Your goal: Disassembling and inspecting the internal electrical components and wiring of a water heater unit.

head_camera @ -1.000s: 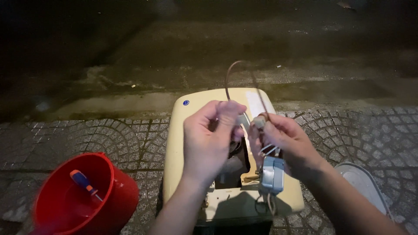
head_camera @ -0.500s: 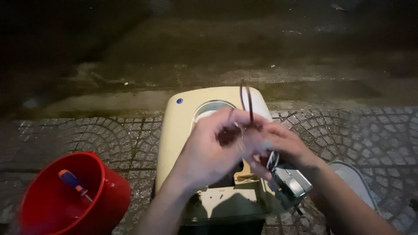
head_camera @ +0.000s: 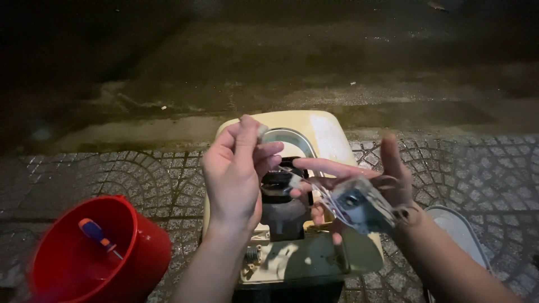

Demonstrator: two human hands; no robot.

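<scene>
My left hand (head_camera: 236, 171) is raised over a cream plastic appliance housing (head_camera: 325, 132) and pinches a small white connector (head_camera: 261, 130) between thumb and forefinger. My right hand (head_camera: 365, 185) is spread to the right of it, fingers apart, with a small grey metal-and-plastic part (head_camera: 359, 206) resting against the palm and thin wires looped around it. The two hands are close together but apart. Below them the housing is open, showing a dark round part (head_camera: 278, 182) and a spring (head_camera: 251, 256).
A red plastic bucket (head_camera: 140, 247) stands at the lower left with an orange-and-blue-handled screwdriver (head_camera: 96, 234) inside. A grey rounded object (head_camera: 463, 233) lies at the lower right. Patterned paving stones surround the housing; dark wet ground lies beyond.
My hands have come apart: the left lifted up with the white connector, the right opened and moved right with the grey part. The wire loop above the hands has dropped out of sight.
</scene>
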